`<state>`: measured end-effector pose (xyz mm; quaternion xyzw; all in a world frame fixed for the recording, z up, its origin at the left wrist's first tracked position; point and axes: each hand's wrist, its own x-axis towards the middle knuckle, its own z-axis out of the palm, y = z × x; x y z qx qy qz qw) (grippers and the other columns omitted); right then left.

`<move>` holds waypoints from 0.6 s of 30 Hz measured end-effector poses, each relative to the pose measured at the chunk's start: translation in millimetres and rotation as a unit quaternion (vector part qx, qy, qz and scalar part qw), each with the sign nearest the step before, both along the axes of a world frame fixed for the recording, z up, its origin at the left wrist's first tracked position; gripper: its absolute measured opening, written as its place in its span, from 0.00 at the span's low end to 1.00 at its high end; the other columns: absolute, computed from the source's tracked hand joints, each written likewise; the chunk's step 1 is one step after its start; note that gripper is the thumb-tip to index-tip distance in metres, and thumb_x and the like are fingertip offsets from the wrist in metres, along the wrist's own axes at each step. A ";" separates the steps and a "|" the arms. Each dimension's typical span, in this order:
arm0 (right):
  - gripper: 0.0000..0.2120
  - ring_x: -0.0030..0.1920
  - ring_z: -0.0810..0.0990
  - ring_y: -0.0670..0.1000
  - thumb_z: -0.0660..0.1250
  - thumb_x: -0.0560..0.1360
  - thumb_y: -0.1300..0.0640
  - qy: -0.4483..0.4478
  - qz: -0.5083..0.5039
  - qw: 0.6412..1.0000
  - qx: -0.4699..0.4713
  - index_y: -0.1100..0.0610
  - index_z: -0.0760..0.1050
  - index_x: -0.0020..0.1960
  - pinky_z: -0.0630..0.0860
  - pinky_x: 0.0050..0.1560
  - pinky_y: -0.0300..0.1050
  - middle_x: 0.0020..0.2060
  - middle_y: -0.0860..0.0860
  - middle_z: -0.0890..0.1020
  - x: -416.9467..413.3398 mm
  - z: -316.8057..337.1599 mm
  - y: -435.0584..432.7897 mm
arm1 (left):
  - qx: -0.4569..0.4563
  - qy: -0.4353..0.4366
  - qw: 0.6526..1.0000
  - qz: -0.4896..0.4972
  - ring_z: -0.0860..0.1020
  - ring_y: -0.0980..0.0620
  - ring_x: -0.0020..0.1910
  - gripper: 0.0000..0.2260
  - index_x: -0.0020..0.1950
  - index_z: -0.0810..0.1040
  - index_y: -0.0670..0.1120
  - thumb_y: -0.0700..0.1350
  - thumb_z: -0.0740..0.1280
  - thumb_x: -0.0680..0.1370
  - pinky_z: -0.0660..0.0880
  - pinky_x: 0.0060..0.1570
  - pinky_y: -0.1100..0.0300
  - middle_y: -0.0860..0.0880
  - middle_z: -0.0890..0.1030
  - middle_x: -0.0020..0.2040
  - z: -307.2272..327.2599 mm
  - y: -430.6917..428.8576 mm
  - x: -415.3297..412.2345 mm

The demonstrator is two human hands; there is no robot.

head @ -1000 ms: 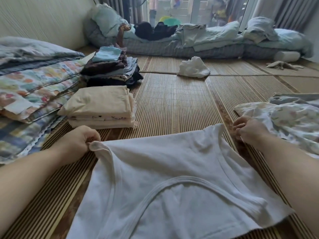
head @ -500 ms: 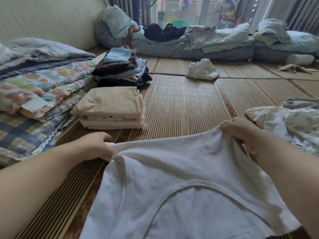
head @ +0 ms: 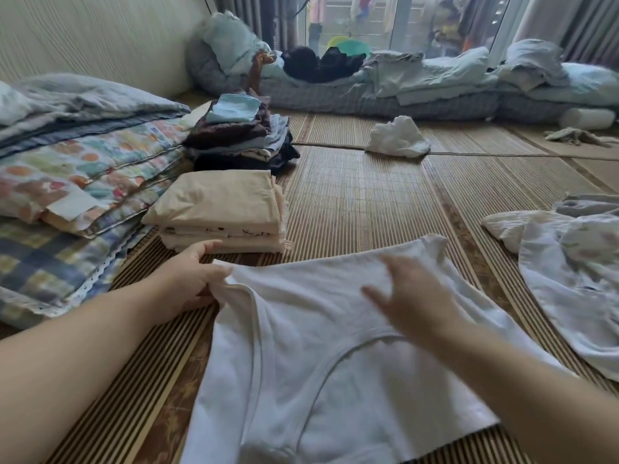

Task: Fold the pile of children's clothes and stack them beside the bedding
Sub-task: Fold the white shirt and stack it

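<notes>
Two hands work one white undershirt (head: 301,380) spread flat at the near edge of the mat (head: 351,202): left hand (head: 192,279) pinches its far-left corner as an anchor; right hand (head: 412,296), fingers straight and spread, apparently smooths it; folded stacks (head: 217,209) lie beside the bedding (head: 67,175).

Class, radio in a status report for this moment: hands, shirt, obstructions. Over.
Left hand pinches shirt corner; right hand open over it, blurred. Shirt spread on mat, not yet folded. Nothing lies on it.

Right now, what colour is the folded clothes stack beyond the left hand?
Cream; the folded cloth stack beside the quilted bedding shows best in the head view.
</notes>
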<state>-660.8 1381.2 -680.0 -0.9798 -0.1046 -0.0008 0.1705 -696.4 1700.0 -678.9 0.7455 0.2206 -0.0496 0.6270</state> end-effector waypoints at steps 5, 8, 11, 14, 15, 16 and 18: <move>0.46 0.76 0.33 0.56 0.38 0.58 0.18 0.117 0.050 0.985 -0.118 0.33 0.34 0.72 0.36 0.67 0.70 0.77 0.46 0.37 -64.4 -39.8 16.5 | 0.208 -0.033 0.974 -0.080 0.78 0.50 0.37 0.22 0.65 0.74 0.54 0.36 0.69 0.74 0.74 0.35 0.61 0.47 0.78 0.42 1.0 -3.6 -8.3; 0.46 0.75 0.31 0.53 0.36 0.56 0.16 0.112 0.072 0.982 -0.137 0.30 0.32 0.71 0.31 0.66 0.69 0.76 0.42 0.35 -58.6 -38.7 -6.2 | 0.189 -0.006 0.975 -0.117 0.76 0.53 0.30 0.21 0.60 0.77 0.53 0.35 0.66 0.70 0.71 0.25 0.64 0.46 0.79 0.40 8.8 -10.7 -23.7; 0.47 0.75 0.30 0.54 0.35 0.55 0.16 0.144 0.096 0.967 -0.188 0.31 0.33 0.71 0.32 0.67 0.70 0.76 0.43 0.34 -50.2 -28.9 -33.7 | 0.164 0.025 0.971 -0.172 0.74 0.54 0.27 0.24 0.55 0.78 0.53 0.40 0.64 0.60 0.68 0.22 0.64 0.46 0.80 0.39 15.9 -17.3 -42.7; 0.36 0.75 0.31 0.53 0.45 0.71 0.25 0.137 0.089 0.964 -0.212 0.34 0.37 0.74 0.32 0.68 0.68 0.77 0.45 0.37 -60.5 -8.6 -44.9 | 0.144 -0.012 0.977 -0.155 0.75 0.55 0.24 0.19 0.53 0.78 0.52 0.35 0.66 0.67 0.70 0.21 0.63 0.45 0.80 0.41 17.3 -13.7 -56.7; 0.33 0.76 0.35 0.52 0.48 0.75 0.30 0.097 0.093 0.972 -0.193 0.36 0.40 0.75 0.34 0.70 0.67 0.78 0.45 0.41 -72.1 -3.4 -39.8 | 0.140 -0.031 0.981 -0.134 0.75 0.55 0.24 0.18 0.53 0.78 0.52 0.32 0.65 0.70 0.71 0.21 0.63 0.44 0.80 0.41 16.8 -10.1 -59.0; 0.31 0.77 0.41 0.50 0.51 0.76 0.32 0.047 0.108 0.980 -0.158 0.37 0.45 0.76 0.38 0.71 0.66 0.78 0.45 0.48 -87.4 -0.1 -29.7 | 0.131 -0.044 0.984 -0.113 0.75 0.55 0.24 0.17 0.54 0.78 0.52 0.32 0.65 0.72 0.72 0.21 0.63 0.44 0.79 0.42 15.8 -6.5 -59.8; 0.33 0.75 0.56 0.47 0.51 0.72 0.30 -0.018 0.169 0.984 -0.059 0.40 0.58 0.74 0.49 0.73 0.63 0.75 0.45 0.63 -129.3 6.2 6.8 | 0.093 -0.059 0.991 -0.073 0.75 0.53 0.29 0.14 0.56 0.76 0.50 0.33 0.66 0.75 0.74 0.23 0.63 0.43 0.78 0.43 12.7 0.6 -62.0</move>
